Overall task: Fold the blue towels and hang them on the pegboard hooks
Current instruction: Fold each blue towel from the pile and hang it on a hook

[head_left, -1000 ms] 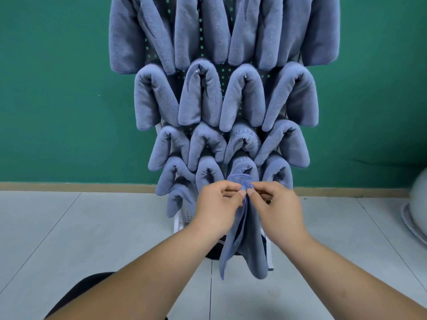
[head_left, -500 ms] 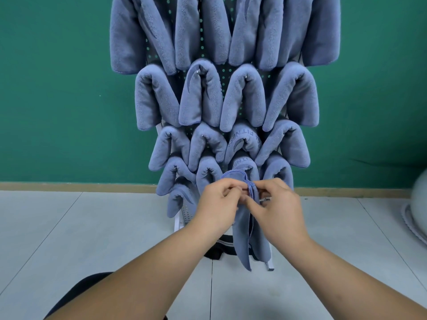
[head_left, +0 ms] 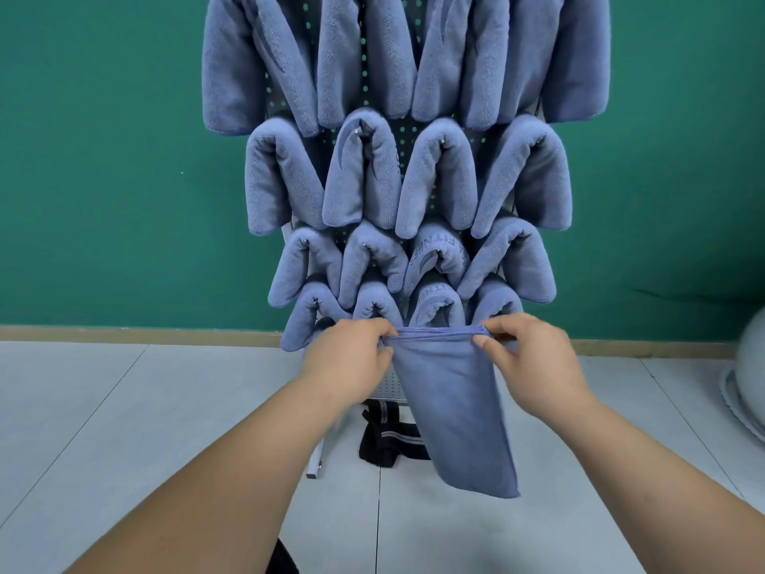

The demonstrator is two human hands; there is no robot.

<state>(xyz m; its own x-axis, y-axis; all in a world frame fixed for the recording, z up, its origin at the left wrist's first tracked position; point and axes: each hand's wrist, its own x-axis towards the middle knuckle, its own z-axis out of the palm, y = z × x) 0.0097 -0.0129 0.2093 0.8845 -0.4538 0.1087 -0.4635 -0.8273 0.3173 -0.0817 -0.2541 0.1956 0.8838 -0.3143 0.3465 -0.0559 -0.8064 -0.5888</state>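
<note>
Blue fills most of what I see ahead. The folded blue microfibre towel (head_left: 451, 408) hangs between my hands, gathered into a narrow strip of several layers. My left hand (head_left: 352, 358) pinches the left end of its top edge between thumb and curled fingers, and my right hand (head_left: 534, 366) pinches the right end the same way. Both hands are grasping cloth.

The held edge is pulled taut and runs level from left to right. The towel's long axis drops away below it and drifts a little to my right, so the free bottom corner hangs under my right forearm, above the pale tiled floor (head_left: 124, 408).

The dark perforated pegboard (head_left: 407, 130) stands straight ahead, beyond my knuckles, against the green wall (head_left: 103, 159). Rows of hung blue towels (head_left: 439, 184) are draped over it, and a small metal hook tip (head_left: 357, 133) shows at some of the crests. The lowest of them sit right behind the edge I am holding.

I judge the folding done and the hanging next. The towel's middle has to go forward and over a hook, with the edge kept crosswise. Neither hand is clearly nearer the board. I cannot see a free hook, as the bottom row is hidden behind my hands and the cloth, so one may be there.
</note>
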